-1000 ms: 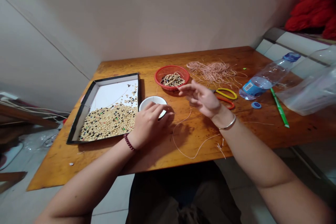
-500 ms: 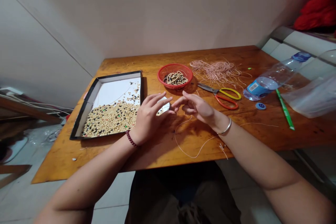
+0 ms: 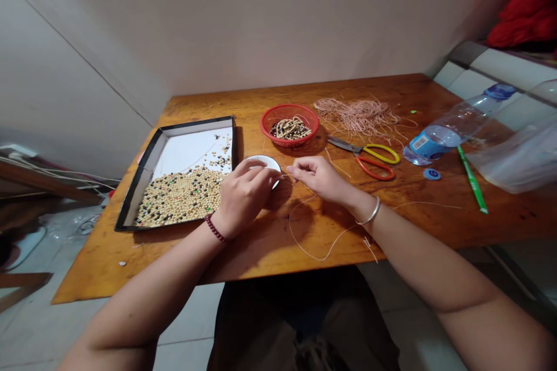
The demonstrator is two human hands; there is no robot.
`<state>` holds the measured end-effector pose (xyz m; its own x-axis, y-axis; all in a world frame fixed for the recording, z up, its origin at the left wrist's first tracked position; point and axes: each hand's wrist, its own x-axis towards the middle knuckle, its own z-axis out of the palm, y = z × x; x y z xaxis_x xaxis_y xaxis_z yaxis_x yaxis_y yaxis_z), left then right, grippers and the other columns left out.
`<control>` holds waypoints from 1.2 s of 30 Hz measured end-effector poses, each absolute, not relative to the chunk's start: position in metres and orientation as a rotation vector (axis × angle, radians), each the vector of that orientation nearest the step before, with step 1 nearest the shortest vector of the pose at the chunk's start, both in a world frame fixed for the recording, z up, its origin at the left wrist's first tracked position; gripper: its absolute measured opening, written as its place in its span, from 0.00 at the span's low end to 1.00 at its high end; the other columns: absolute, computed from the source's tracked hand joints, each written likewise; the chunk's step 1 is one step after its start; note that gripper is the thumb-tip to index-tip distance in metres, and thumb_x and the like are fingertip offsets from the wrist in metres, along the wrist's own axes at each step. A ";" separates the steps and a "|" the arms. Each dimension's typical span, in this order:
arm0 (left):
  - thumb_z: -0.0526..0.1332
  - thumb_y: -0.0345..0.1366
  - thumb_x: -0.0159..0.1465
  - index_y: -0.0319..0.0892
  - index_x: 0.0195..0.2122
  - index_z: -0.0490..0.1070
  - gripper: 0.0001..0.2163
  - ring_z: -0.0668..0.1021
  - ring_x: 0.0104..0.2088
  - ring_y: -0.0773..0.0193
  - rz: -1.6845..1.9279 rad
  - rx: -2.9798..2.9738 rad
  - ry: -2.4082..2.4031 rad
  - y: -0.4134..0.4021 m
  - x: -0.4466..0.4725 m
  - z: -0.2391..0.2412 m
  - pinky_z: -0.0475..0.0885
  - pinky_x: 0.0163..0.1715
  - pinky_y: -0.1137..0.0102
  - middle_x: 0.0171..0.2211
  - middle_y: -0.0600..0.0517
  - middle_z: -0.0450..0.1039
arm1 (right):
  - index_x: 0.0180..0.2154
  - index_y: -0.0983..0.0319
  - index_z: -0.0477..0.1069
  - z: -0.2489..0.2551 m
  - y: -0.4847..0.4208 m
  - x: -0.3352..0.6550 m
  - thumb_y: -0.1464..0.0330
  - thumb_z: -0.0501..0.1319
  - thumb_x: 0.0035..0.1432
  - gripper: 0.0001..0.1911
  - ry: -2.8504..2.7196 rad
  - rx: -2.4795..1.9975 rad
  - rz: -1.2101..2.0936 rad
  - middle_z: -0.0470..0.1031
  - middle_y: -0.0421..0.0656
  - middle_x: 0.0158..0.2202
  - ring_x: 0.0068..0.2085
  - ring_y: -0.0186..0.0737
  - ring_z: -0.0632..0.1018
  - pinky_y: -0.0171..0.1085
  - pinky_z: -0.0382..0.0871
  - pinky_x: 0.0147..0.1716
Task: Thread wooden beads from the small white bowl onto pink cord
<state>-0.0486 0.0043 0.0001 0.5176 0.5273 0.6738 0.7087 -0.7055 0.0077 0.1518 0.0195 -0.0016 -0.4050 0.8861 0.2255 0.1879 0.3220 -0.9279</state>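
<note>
My left hand [image 3: 246, 190], with a dark red bead bracelet at the wrist, is closed in a pinch over the near side of a small white dish [image 3: 266, 161]. My right hand [image 3: 319, 178] faces it, thumb and fingers pinched together. A short stretch of thin pale string [image 3: 285, 175] spans the gap between both sets of fingertips. Any bead at the fingertips is too small to make out. More of this pale string curves in a loop on the table below my right hand. Left of my left hand lies a shallow black-edged box [image 3: 177, 227] of cream, black and a few coloured beads.
Behind the hands stands a red plastic basket [image 3: 290, 142] with strung beads. Scissors [image 3: 365, 156] and a tangled pile of pink string [image 3: 354, 116] lie to its right. Farther right are a water bottle [image 3: 456, 127], its blue cap [image 3: 432, 174] and a green pen [image 3: 472, 179].
My fingers, spread apart before, have come together in pinches on both hands. The left hand has drawn back slightly, showing more of the white dish. String now shows between the fingertips.
</note>
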 end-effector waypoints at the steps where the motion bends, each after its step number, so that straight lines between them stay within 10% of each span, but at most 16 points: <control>1: 0.59 0.32 0.64 0.44 0.36 0.74 0.04 0.75 0.42 0.60 -0.954 -2.490 -1.039 0.004 -0.049 0.001 0.72 0.40 0.68 0.31 0.51 0.77 | 0.22 0.63 0.64 -0.002 0.020 0.152 0.53 0.58 0.58 0.22 -1.793 -0.968 1.128 0.56 0.34 0.19 0.22 0.28 0.55 0.33 0.47 0.22; 21: 0.54 0.39 0.66 0.45 0.38 0.74 0.10 0.72 0.36 0.53 -0.513 -2.266 -1.684 0.017 -0.062 0.008 0.58 0.26 0.67 0.32 0.48 0.78 | 0.25 0.61 0.58 -0.008 0.029 0.155 0.58 0.59 0.58 0.17 -0.973 -0.928 1.728 0.57 0.33 0.19 0.18 0.25 0.55 0.28 0.46 0.16; 36: 0.56 0.45 0.64 0.44 0.35 0.78 0.14 0.77 0.34 0.53 -0.476 -2.416 -1.727 0.025 -0.063 -0.003 0.67 0.29 0.65 0.31 0.45 0.77 | 0.28 0.62 0.60 -0.009 0.030 0.159 0.63 0.61 0.56 0.12 -0.832 -0.916 1.918 0.53 0.30 0.19 0.16 0.23 0.49 0.27 0.37 0.15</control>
<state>-0.0635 0.0247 -0.0025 0.2935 0.8972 0.3300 0.9396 -0.3344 0.0734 0.1591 0.0304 -0.0095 -0.3871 0.8780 -0.2815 -0.3941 -0.4335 -0.8104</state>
